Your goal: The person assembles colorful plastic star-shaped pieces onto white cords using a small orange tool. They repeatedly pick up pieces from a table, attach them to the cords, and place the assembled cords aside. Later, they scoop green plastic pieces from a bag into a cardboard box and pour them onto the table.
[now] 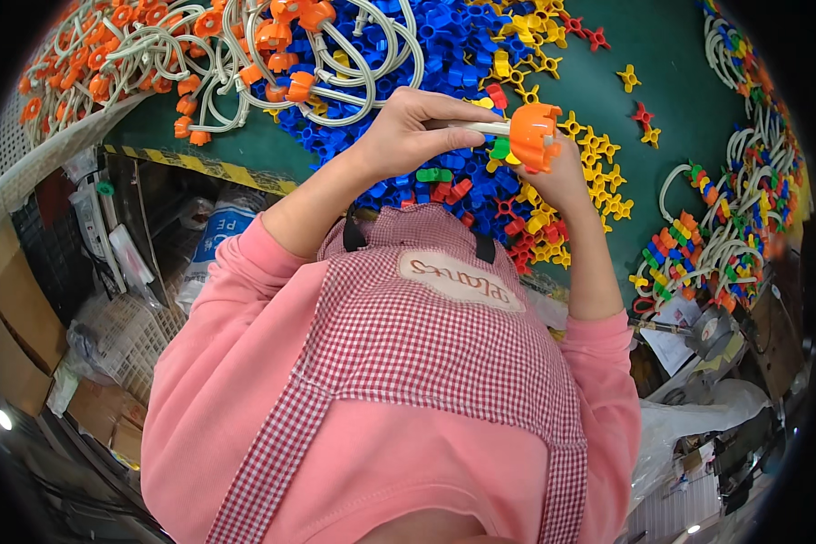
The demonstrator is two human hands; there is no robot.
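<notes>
My left hand (412,131) is closed on a pale braided rope (483,127), pinching it between thumb and fingers. The rope's end runs into an orange scalloped plastic cup (533,136) held over the heap. Behind that cup, my right hand (560,181) is closed round its far side, and the cup hides most of the fingers. Beneath both hands lies a heap of blue plastic connectors (444,54), with a few red and green pieces mixed in.
Ropes with orange cups (272,63) pile at the upper left. Yellow star-shaped pieces (598,154) and red ones scatter on the green table (671,45). Finished-looking strings of coloured pieces (689,245) lie along the right side. A yellow-black striped edge (199,166) borders the table.
</notes>
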